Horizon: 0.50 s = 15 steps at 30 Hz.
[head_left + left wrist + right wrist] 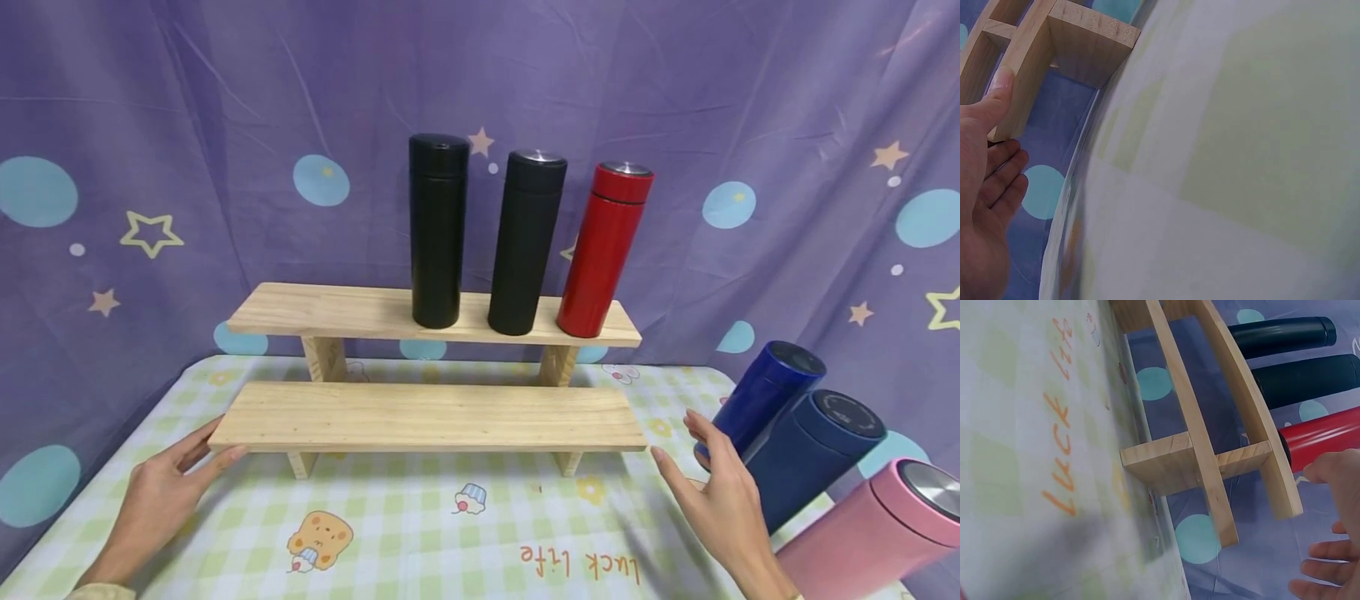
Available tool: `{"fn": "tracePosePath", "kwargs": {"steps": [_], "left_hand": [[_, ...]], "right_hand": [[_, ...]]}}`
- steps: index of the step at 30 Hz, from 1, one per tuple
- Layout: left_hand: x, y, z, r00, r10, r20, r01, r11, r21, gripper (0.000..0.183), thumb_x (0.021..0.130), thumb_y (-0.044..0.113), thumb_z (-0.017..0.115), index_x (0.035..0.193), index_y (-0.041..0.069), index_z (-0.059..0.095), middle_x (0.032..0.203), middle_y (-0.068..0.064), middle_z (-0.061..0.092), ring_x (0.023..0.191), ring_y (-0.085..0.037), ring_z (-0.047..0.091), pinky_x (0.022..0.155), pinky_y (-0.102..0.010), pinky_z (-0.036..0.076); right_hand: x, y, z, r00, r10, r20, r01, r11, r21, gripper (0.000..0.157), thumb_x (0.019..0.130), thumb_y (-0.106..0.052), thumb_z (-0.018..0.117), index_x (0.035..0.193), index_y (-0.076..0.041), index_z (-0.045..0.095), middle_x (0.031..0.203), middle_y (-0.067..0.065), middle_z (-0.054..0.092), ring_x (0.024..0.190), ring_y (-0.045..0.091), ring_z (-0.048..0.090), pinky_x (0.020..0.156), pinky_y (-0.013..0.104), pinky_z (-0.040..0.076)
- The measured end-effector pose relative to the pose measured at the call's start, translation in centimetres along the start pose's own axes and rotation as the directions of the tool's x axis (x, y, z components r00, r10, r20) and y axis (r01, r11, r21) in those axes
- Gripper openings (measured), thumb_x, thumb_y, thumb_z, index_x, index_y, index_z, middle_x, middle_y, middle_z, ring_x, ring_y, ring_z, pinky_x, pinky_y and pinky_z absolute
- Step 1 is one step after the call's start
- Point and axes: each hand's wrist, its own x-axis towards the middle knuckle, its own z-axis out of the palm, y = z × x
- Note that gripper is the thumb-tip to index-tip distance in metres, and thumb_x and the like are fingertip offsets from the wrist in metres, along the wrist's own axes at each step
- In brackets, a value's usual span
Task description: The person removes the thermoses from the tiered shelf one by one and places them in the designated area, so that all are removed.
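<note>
A two-tier wooden shelf point(427, 417) stands on the table. At the lower board's left end, my left hand point(153, 496) grips the corner, with the thumb point(1000, 94) on its front edge and the fingers around the end. My right hand point(716, 496) is apart from the board's right end, thumb and fingers spread, holding nothing. On the upper board stand a glossy black thermos bottle point(438, 233), a matte black thermos bottle point(527, 242) and a red thermos bottle point(606, 250), all upright. The lower board bears nothing.
Right of my right hand stand a bright blue thermos point(768, 396), a navy thermos point(817, 454) and a pink thermos point(862, 533). A green-checked tablecloth point(405, 542) covers the table. Behind hangs a purple curtain point(225, 100) with stars and dots.
</note>
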Motion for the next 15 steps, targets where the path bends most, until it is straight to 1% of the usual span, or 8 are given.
{"fn": "tracePosePath", "kwargs": {"steps": [5, 9, 10, 12, 13, 15], "left_hand": [[-0.1, 0.0, 0.0, 1.000, 0.004, 0.001, -0.004, 1.000, -0.010, 0.078, 0.100, 0.045, 0.070, 0.158, 0.003, 0.040, 0.137, -0.035, 0.051, 0.129, -0.067, 0.040, 0.094, -0.081, 0.038], [-0.1, 0.0, 0.0, 1.000, 0.003, -0.002, -0.003, 1.000, -0.016, 0.078, 0.100, 0.044, 0.070, 0.158, 0.002, 0.040, 0.137, -0.035, 0.051, 0.128, -0.066, 0.042, 0.093, -0.080, 0.039], [-0.1, 0.0, 0.0, 1.000, 0.002, -0.001, -0.002, 1.000, -0.019, 0.078, 0.100, 0.044, 0.070, 0.158, 0.002, 0.040, 0.137, -0.035, 0.051, 0.128, -0.066, 0.042, 0.094, -0.080, 0.039], [-0.1, 0.0, 0.0, 1.000, -0.002, 0.004, 0.002, 1.000, -0.025, 0.078, 0.100, 0.044, 0.070, 0.158, 0.002, 0.039, 0.138, -0.035, 0.051, 0.128, -0.065, 0.042, 0.093, -0.079, 0.040], [-0.1, 0.0, 0.0, 1.000, -0.002, 0.005, 0.002, 1.000, -0.027, 0.078, 0.101, 0.044, 0.070, 0.159, 0.003, 0.039, 0.138, -0.035, 0.051, 0.128, -0.065, 0.043, 0.093, -0.079, 0.041], [-0.1, 0.0, 0.0, 1.000, -0.003, 0.006, 0.003, 1.000, -0.029, 0.078, 0.101, 0.045, 0.069, 0.159, 0.002, 0.039, 0.139, -0.035, 0.051, 0.128, -0.065, 0.043, 0.093, -0.079, 0.041]], "right_hand": [[-1.0, 0.1, -0.6, 0.999, 0.041, 0.018, -0.040, 0.999, -0.032, 0.070, 0.094, -0.021, 0.081, 0.151, 0.001, 0.046, 0.140, 0.022, 0.057, 0.116, 0.044, 0.063, 0.093, -0.005, 0.027], [-1.7, 0.0, -0.9, 0.998, 0.063, 0.005, -0.063, 0.997, -0.042, 0.071, 0.092, -0.023, 0.082, 0.150, -0.001, 0.048, 0.141, 0.019, 0.058, 0.118, 0.038, 0.061, 0.094, -0.006, 0.028], [-1.9, 0.0, -0.9, 0.998, 0.063, -0.006, -0.063, 0.997, -0.046, 0.070, 0.092, -0.023, 0.083, 0.149, -0.001, 0.049, 0.140, 0.018, 0.058, 0.119, 0.033, 0.060, 0.093, -0.006, 0.029], [-2.3, 0.0, -0.9, 0.998, 0.059, -0.036, -0.061, 0.997, -0.050, 0.070, 0.088, -0.020, 0.086, 0.147, -0.001, 0.051, 0.138, 0.017, 0.060, 0.120, 0.018, 0.057, 0.092, -0.006, 0.029], [-2.5, 0.0, -0.9, 0.997, 0.061, -0.049, -0.063, 0.996, -0.055, 0.071, 0.087, -0.019, 0.086, 0.146, -0.002, 0.052, 0.136, 0.016, 0.061, 0.118, 0.012, 0.056, 0.091, -0.005, 0.030], [-3.0, 0.0, -0.9, 0.995, 0.066, -0.081, -0.071, 0.996, -0.062, 0.071, 0.084, -0.015, 0.088, 0.144, -0.001, 0.054, 0.133, 0.015, 0.063, 0.116, -0.005, 0.050, 0.089, -0.005, 0.031]]}}
